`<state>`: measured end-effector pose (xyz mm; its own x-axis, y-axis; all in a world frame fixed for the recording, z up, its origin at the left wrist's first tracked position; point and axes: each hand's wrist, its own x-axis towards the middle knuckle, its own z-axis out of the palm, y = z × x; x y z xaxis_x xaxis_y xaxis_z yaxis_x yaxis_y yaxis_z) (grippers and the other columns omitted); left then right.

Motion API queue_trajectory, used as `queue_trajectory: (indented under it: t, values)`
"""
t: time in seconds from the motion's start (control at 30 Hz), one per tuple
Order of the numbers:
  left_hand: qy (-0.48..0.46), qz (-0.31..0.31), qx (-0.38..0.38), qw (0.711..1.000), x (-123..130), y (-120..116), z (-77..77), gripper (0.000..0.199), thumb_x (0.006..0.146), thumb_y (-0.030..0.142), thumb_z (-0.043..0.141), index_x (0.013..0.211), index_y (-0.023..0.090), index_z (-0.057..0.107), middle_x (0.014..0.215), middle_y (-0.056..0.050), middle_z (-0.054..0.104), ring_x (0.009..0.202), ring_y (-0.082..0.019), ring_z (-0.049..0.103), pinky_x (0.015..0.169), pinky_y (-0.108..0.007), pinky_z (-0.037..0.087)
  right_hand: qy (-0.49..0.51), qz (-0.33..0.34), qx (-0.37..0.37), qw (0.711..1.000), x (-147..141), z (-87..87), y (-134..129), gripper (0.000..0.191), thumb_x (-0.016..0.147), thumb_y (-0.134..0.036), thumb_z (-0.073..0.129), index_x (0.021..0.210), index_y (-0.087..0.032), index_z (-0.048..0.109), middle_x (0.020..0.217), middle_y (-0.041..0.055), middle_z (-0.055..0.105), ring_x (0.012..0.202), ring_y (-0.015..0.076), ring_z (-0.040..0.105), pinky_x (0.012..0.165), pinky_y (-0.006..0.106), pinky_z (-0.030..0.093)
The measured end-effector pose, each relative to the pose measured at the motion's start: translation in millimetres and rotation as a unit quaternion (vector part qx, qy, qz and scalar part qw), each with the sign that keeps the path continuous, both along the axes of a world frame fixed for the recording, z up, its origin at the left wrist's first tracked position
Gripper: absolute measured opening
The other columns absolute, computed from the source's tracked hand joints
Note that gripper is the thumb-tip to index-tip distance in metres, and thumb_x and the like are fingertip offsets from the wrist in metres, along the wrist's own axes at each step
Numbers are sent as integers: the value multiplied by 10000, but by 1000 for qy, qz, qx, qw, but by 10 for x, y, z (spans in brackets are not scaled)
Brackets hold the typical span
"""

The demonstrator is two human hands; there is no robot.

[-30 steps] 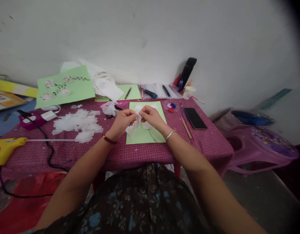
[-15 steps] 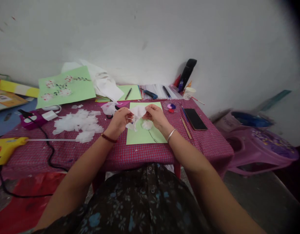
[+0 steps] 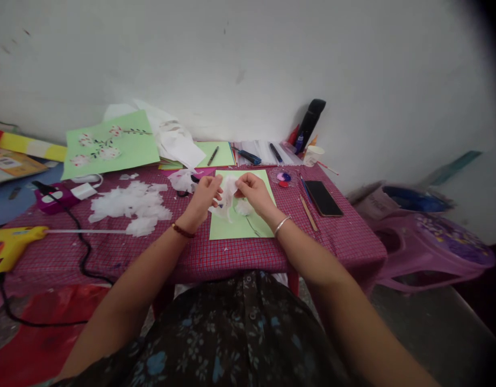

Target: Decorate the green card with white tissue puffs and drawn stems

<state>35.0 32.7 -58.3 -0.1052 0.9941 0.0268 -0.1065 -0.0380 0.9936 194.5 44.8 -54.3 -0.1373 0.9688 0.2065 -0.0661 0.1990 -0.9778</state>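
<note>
A thin white tissue piece (image 3: 228, 196) hangs from the pinched fingers of my right hand (image 3: 253, 192), over a green sheet (image 3: 227, 231). My left hand (image 3: 205, 198) is just left of the tissue, its fingers curved and apart; the tissue's lower part hangs close by them. On the sheet, partly hidden by my right hand, lies a white ruffled flower shape (image 3: 243, 207) with a thin drawn stem (image 3: 251, 226) below it. A heap of torn white tissue pieces (image 3: 130, 204) lies to the left on the checkered tablecloth (image 3: 239, 258).
At left are a yellow glue gun (image 3: 14, 247), a purple power block (image 3: 56, 199) and a finished flower picture (image 3: 110, 142). To the right lie a black phone (image 3: 323, 198), a wooden tool (image 3: 308, 213) and a paint palette (image 3: 283, 177). A paper cup (image 3: 313, 155) stands behind.
My left fingers have let go of the tissue and opened. The tissue, stretched between both hands before, now hangs down from my right hand.
</note>
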Motion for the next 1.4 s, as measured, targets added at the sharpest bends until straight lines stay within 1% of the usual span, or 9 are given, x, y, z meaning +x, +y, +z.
queue_trajectory:
  t: [0.1,0.27,0.43,0.83,0.97,1.07,1.17,1.27,1.4]
  values:
    - [66,-18,18,997,62,-59,10,423,732,425,775,954,205,491,735,28,577,535,-98,574,422,-184,425,-16,17,8,1000,-12,-2,-19,165,814,-273,625,721,-201,509,602,-67,564,555,81,589,581,210,509]
    - [-4,-63,40,997,111,-101,-30,430,665,275,805,957,185,503,802,15,611,632,-109,622,539,-219,525,34,61,-36,997,-15,2,-29,148,785,-255,637,729,-198,512,650,-71,574,598,86,597,671,263,568]
    - [-17,-89,19,996,32,-45,-50,267,680,273,743,870,145,607,764,-21,662,599,-122,635,552,-250,547,58,10,-51,997,27,36,13,145,807,-253,618,732,-210,501,625,-68,560,589,90,584,634,245,559]
    - [-31,93,129,987,-149,43,72,210,680,142,663,873,186,592,798,-6,638,597,-105,605,479,-209,514,72,-82,-25,994,242,107,167,179,819,-331,639,787,-221,502,638,-74,556,559,83,604,593,227,548]
    - [-101,84,122,984,-210,71,121,95,730,169,682,779,188,603,768,-5,644,618,-96,609,549,-217,531,89,-95,-35,991,285,129,210,179,828,-296,646,777,-212,496,607,-79,552,542,82,617,567,211,544]
    - [-159,48,100,981,-185,71,119,90,746,159,681,768,192,600,787,-3,667,693,-105,644,641,-245,554,106,-62,-77,989,262,124,186,191,839,-308,650,799,-215,488,613,-83,550,543,80,621,579,215,559]
    - [-164,20,74,983,-88,38,76,115,733,172,693,815,184,614,811,-5,681,709,-107,660,681,-257,563,79,29,-137,987,157,75,95,227,830,-372,675,852,-221,506,694,-57,608,582,97,639,584,243,577]
    - [-169,-12,63,983,24,-13,29,136,714,183,709,804,177,607,807,5,673,714,-109,657,695,-260,570,14,109,-120,987,17,1,-15,259,795,-387,718,922,-217,570,787,-18,667,627,115,633,553,240,556]
    - [-201,-38,66,977,74,-54,32,126,720,155,701,804,187,614,808,13,678,701,-104,646,658,-244,571,-3,58,-66,996,-78,-61,-57,183,791,-293,698,929,-196,626,774,-12,672,616,98,578,501,188,485]
